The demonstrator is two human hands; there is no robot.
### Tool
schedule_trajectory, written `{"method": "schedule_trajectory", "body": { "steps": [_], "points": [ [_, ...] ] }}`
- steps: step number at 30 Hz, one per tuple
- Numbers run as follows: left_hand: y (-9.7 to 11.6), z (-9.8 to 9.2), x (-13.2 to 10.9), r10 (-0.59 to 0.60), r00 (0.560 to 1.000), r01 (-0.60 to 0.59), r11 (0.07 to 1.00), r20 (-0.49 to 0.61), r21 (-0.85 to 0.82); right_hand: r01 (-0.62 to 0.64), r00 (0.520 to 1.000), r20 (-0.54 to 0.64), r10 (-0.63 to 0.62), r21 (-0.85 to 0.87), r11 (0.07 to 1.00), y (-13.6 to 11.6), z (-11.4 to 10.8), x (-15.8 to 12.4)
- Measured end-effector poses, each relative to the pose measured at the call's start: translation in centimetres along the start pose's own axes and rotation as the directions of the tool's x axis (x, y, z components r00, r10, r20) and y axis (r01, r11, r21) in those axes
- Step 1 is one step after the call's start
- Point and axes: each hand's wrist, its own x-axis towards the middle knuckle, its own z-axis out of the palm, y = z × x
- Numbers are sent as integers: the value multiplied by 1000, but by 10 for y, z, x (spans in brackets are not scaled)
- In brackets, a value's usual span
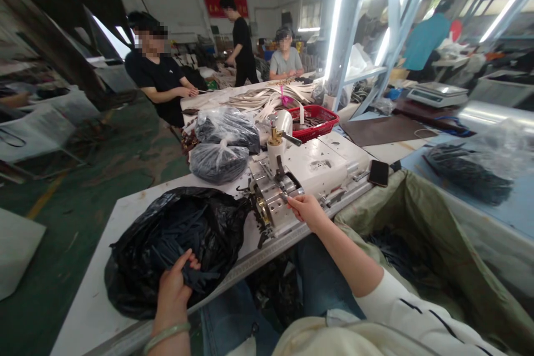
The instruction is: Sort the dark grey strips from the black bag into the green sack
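My left hand (178,281), a bracelet on its wrist, is over the near side of an open black plastic bag (125,272). Its fingers are curled, closed on dark blue-grey strips (202,277) at the edge of the heap inside. My right hand (307,211) reaches to the metal roller part of a white machine (321,167). Thumb and forefinger are pressed together right by the roller (290,184). Whatever small piece they pinch is too small to make out.
Tied clear bags (219,161) of dark material stand behind the black bag. A red basket (319,132) is behind the machine, and a phone (379,173) lies at its right. A green cloth sack (438,233) with dark strips stands at right. Several people work farther back.
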Motion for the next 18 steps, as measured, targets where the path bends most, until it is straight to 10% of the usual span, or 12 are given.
{"method": "schedule_trajectory", "body": {
  "steps": [18],
  "points": [
    [3, 1, -2, -41, 996, 43, 999, 84, -13, 112, 948, -301, -101, 17, 994, -13, -5, 10]
  ]
}}
